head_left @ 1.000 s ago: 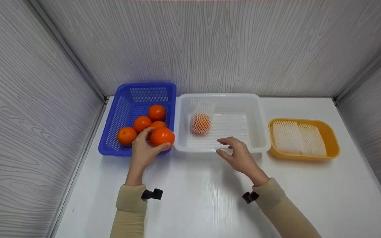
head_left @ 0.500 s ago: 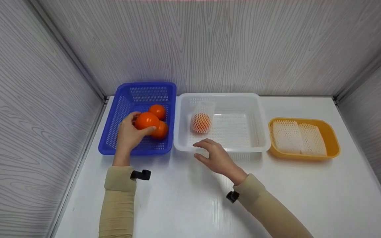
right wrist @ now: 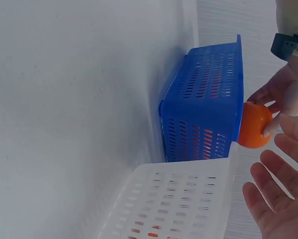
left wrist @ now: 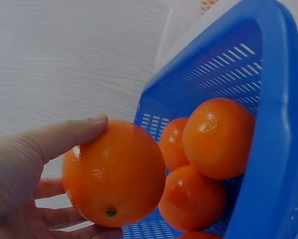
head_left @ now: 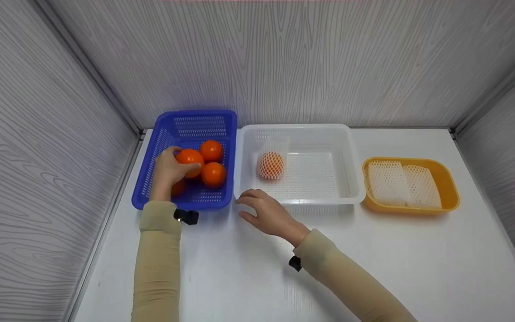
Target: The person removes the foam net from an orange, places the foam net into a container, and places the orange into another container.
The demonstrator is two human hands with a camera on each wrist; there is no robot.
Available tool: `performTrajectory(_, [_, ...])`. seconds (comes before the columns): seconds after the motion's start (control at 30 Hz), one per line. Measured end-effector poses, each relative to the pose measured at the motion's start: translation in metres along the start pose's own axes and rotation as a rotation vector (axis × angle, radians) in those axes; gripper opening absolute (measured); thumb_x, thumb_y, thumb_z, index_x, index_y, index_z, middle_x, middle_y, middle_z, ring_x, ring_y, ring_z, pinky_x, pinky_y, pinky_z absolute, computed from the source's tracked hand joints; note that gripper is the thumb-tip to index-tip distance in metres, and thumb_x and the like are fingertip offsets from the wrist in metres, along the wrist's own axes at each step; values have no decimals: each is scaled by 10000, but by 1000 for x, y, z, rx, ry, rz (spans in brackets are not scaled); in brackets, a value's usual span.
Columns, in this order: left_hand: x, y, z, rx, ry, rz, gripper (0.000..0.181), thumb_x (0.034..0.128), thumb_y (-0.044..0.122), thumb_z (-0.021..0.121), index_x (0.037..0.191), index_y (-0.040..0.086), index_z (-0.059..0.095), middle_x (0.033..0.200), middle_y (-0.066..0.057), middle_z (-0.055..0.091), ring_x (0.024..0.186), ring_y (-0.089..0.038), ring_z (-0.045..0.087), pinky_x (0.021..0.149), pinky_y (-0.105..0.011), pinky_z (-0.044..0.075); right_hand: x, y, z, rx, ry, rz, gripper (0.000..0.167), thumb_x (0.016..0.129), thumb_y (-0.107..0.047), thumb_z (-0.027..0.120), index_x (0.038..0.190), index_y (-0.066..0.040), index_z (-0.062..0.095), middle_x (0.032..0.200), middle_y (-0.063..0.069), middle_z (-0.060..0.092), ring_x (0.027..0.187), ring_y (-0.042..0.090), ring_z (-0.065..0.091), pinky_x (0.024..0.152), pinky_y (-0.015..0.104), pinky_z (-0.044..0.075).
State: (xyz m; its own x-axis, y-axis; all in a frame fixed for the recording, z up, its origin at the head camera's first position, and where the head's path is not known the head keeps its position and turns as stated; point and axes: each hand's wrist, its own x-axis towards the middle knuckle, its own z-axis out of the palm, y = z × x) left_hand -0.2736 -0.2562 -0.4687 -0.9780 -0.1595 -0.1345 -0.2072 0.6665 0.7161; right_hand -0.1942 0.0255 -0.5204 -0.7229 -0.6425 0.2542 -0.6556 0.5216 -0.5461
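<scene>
My left hand grips an orange above the blue basket, thumb on one side and fingers around the other. In the left wrist view the held orange shows a green stem spot. Several more oranges lie beneath it in the basket, partly hidden by the hand. My right hand hovers at the front left corner of the white basket, fingers relaxed, holding nothing. Inside that basket lies an orange in a white foam net.
A yellow basket on the right holds white foam nets. All three containers stand in a row on the white table, before a wood-grain back wall.
My left hand, holding the orange, has moved left and away from me over the blue basket. My right hand has shifted left along the white basket's front.
</scene>
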Motion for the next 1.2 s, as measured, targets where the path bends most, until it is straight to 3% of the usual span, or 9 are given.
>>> performTrajectory(0.33, [10,5,-1,110,-120,-140,757,823,266,781,1386,-57,392,1328,-276,476,1189,-411,479,1027,-542,391,16,-3,11,-89,-90,-60,339,929,-175,691,1247,-60,659,1321,85,579,1238,215,516,1066,325,383])
performTrajectory(0.77, [22,-2,4,227,-219,-187,842,791,302,797,1381,-129,379,1327,-286,486,1184,-400,480,1043,-496,382,19,1,24,-252,-155,-95,501,901,-217,731,1361,-88,579,1353,71,538,1268,215,476,1076,320,369])
performTrajectory(1.03, [25,4,11,315,-201,-211,908,773,353,800,1423,-97,354,1361,-295,454,1209,-431,450,1038,-542,363,19,1,24,-271,-162,-101,486,887,-208,746,1339,-94,607,1348,83,528,1269,232,463,1068,339,382])
performTrajectory(1.2, [22,5,19,301,-205,-278,869,795,360,802,1442,-37,379,1378,-265,450,1198,-448,421,1041,-592,322,20,1,25,-270,-171,-97,494,884,-210,751,1343,-99,606,1365,80,520,1277,233,458,1068,345,383])
